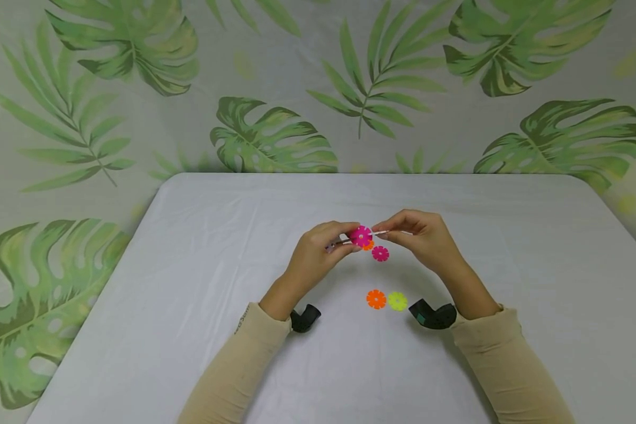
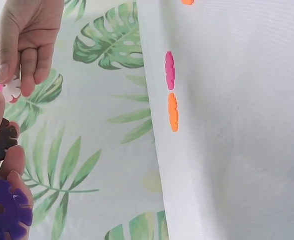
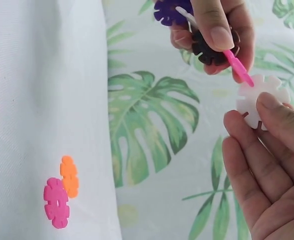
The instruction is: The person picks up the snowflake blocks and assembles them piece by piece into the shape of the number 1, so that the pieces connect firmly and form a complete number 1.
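In the head view my left hand [image 1: 317, 246] holds a joined run of notched plastic discs. The right wrist view shows its purple disc [image 3: 169, 13], a white disc [image 3: 187, 19] seen edge-on, a black disc [image 3: 206, 51] and a pink disc [image 3: 240, 68]. Between thumb and fingers, my right hand [image 1: 429, 235] pinches another white disc [image 3: 249, 102]. That white disc meets the end of the pink one; I cannot tell whether their slots interlock. Below the hands, a loose pink disc [image 1: 384, 257] and an orange disc [image 1: 368, 245] lie on the table.
Nearer me on the white-covered table [image 1: 217, 235] lie another orange disc [image 1: 372, 300] and a yellow-green disc [image 1: 394, 299], side by side. Black wrist devices [image 1: 305, 320] show beside both sleeves. A leaf-patterned cloth [image 1: 275, 138] hangs beyond the table's far edge.
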A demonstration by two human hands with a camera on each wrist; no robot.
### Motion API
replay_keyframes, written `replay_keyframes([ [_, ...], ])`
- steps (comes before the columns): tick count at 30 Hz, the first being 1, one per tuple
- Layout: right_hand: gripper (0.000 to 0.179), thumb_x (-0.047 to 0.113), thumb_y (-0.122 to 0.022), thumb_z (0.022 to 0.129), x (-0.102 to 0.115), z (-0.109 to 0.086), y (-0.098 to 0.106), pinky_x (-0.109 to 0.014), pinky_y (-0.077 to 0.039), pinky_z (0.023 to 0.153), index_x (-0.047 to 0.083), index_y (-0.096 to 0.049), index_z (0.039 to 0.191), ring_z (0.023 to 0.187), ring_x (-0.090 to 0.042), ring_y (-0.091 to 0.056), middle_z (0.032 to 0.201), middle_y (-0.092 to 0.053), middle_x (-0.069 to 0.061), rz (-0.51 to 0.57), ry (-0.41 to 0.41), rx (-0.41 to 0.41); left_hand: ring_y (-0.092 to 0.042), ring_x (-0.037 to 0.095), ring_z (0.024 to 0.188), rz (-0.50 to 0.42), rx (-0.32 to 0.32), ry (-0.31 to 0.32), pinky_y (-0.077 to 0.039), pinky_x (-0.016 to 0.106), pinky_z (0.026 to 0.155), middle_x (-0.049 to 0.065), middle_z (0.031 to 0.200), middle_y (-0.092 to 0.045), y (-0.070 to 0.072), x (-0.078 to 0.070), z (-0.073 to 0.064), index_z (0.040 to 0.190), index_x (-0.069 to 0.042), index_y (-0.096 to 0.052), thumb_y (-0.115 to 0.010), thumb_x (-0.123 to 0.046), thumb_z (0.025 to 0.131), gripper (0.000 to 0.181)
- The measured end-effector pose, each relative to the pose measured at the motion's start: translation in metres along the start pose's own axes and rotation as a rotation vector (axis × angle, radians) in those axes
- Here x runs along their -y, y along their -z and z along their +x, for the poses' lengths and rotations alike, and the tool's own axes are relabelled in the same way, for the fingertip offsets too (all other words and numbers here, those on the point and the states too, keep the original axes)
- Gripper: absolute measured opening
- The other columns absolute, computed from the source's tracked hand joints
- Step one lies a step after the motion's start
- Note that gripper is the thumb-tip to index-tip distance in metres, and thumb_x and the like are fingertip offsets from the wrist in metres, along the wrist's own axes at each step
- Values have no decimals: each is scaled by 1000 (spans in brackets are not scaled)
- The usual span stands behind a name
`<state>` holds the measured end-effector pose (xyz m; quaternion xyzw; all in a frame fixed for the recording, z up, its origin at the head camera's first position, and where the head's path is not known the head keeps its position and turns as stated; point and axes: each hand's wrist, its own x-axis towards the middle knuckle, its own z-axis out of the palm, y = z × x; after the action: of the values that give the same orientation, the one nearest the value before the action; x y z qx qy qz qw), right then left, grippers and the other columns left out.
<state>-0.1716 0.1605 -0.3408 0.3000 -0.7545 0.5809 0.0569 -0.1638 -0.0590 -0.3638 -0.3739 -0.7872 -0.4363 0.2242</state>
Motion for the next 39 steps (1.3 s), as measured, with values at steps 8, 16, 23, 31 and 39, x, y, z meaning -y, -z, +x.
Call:
replay_keyframes([
  [8, 13, -18, -60, 75, 7, 0, -1, -23, -50, 69, -9, -63, 84, 78, -15, -64, 85, -65, -21, 6, 16, 22, -54, 8, 73, -25, 9, -5, -44, 14, 63, 4, 92, -65, -1, -1, 0, 106, -2, -64, -74, -12, 73, 36],
  [16, 10, -15, -62, 76, -6, -1, 2, -27, -51, 71, -8, -62, 84, 78, -19, -65, 85, -67, -10, 93, 15, 50, -53, 7, 73, -56, 24, 16, -45, 14, 63, 5, 94, -65, -1, -1, 0, 106, -1, -64, -73, -10, 72, 36],
  [23, 9, -13, -62, 76, -9, -1, 2, -27, -51, 70, -7, -63, 83, 77, -19, -65, 85, -67, -11, 92, 26, 57, -52, 7, 71, -64, 28, 20, -44, 14, 62, 5, 93, -65, -2, -1, 0, 106, -1, -64, -74, -8, 72, 36],
  [31, 12, -21, -58, 75, -1, 0, -2, -24, -51, 68, -13, -60, 82, 75, -15, -65, 82, -66, -14, 103, 20, 72, -52, 7, 69, -20, 45, 8, -42, 12, 61, 4, 91, -65, -2, -3, 0, 105, 0, -65, -76, -5, 70, 37],
  [39, 10, -14, -61, 77, -9, -1, 0, -27, -51, 69, -7, -63, 85, 76, -20, -65, 84, -67, -10, 96, 22, 80, -53, 7, 71, 16, 71, -4, -42, 10, 64, 4, 90, -64, 1, -5, 2, 105, 0, -64, -74, -11, 72, 36],
])
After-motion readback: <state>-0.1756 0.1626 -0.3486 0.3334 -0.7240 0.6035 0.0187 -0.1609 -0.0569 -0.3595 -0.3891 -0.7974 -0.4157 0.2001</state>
